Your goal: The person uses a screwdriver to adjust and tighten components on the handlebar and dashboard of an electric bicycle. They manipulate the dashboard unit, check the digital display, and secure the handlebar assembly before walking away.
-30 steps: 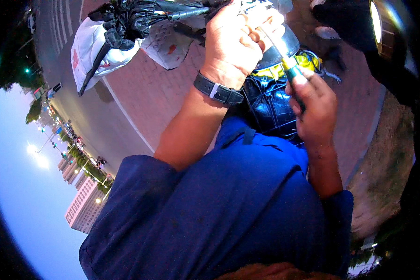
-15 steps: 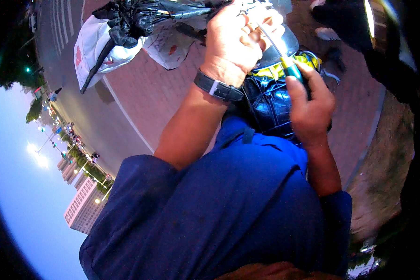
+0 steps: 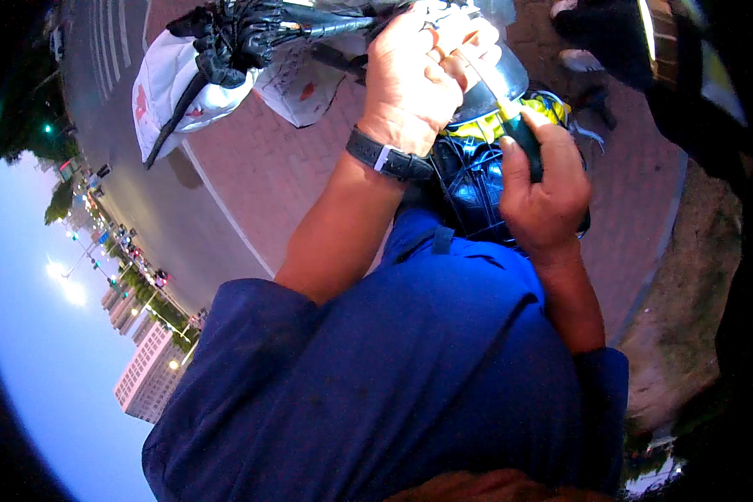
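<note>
My right hand (image 3: 552, 188) grips a screwdriver (image 3: 523, 144) by its dark green and yellow handle. The pale shaft slants up and left to the fingers of my left hand (image 3: 412, 79). Those fingers are curled together under a strong light; the glare hides what they pinch. A black watch (image 3: 391, 161) circles my left wrist. Just beyond the hands, a greyish, glossy panel (image 3: 507, 77) is partly visible. Below it lie yellow material (image 3: 479, 129) and a shiny black bag-like bundle (image 3: 474, 186) crossed by cords.
Black cables and tubing (image 3: 247, 38) run to the upper left beside a white cover (image 3: 161, 96) with red marks. Red paving (image 3: 234, 171) borders a road (image 3: 155, 217). At the upper right, another person's dark-clothed leg (image 3: 602, 46) and white shoe (image 3: 579, 60) show.
My right hand and the screwdriver have shifted slightly left and down, with the handle turned a little more upright. My left hand has barely moved and stays curled.
</note>
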The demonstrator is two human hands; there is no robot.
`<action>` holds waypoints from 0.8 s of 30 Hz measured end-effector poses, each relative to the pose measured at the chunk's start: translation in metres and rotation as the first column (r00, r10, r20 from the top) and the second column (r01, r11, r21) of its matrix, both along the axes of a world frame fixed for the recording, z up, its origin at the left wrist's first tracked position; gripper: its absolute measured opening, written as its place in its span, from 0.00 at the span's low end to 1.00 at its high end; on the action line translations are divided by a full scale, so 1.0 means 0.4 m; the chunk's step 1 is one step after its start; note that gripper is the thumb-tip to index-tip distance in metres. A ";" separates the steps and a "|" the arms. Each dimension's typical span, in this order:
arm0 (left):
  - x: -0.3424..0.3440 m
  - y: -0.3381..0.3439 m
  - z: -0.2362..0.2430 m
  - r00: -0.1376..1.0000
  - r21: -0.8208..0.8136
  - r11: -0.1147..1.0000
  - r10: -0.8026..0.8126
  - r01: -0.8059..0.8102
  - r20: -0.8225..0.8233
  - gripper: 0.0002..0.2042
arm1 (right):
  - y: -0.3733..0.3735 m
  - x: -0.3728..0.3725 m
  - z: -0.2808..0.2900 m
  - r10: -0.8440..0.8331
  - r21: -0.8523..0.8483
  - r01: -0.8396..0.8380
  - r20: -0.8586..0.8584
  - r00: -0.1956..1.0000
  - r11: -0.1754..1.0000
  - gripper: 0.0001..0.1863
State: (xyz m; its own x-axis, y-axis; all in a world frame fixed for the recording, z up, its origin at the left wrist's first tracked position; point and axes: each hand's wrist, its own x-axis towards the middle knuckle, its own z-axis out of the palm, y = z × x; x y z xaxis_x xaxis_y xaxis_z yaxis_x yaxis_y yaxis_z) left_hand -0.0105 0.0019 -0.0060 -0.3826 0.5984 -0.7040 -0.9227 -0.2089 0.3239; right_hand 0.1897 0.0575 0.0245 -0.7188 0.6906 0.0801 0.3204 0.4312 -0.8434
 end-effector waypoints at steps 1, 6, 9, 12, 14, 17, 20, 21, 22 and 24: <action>0.001 -0.003 -0.005 1.000 0.080 0.997 -0.021 0.021 -0.007 0.16 | 0.005 -0.004 0.006 -0.017 -0.104 0.019 0.017 1.000 0.994 0.16; -0.015 -0.005 -0.001 0.998 -0.128 0.991 0.031 -0.024 0.048 0.25 | 0.063 0.005 -0.006 -0.270 -0.995 -0.019 0.007 0.963 -0.094 0.11; -0.012 -0.012 -0.005 1.000 -0.127 0.992 -0.003 -0.001 -0.030 0.24 | 0.036 -0.009 0.022 -0.250 -0.996 0.069 0.054 0.967 0.051 0.13; 0.012 0.009 0.031 0.996 -0.147 0.988 0.036 -0.048 -0.084 0.22 | 0.022 0.002 0.024 -0.152 -0.717 0.142 0.051 0.987 0.683 0.13; 0.018 0.015 0.038 0.992 -0.135 0.989 0.046 -0.061 -0.114 0.21 | -0.010 0.005 0.003 -0.090 0.023 0.091 -0.050 0.995 0.996 0.15; 0.020 0.022 0.029 0.993 -0.131 0.989 0.059 -0.072 -0.100 0.21 | -0.011 -0.001 0.008 -0.056 0.025 0.056 -0.021 0.998 0.998 0.16; 0.003 0.000 0.010 0.999 -0.133 0.991 0.037 -0.033 0.030 0.25 | -0.009 -0.007 0.003 -0.101 -0.254 0.106 0.031 0.994 0.961 0.13; 0.006 -0.016 -0.038 0.999 0.276 0.960 -0.039 0.045 -0.025 0.18 | -0.003 -0.008 0.021 -0.129 -0.501 0.163 0.102 0.986 0.850 0.12; -0.021 -0.044 -0.066 0.984 0.357 0.934 -0.089 0.028 0.156 0.19 | 0.006 -0.011 0.034 -0.132 -0.710 0.214 0.169 0.977 0.671 0.12; -0.057 -0.062 -0.063 0.922 0.377 0.926 -0.154 0.009 0.355 0.26 | 0.040 -0.008 0.027 -0.175 -0.948 0.160 0.113 0.978 0.277 0.13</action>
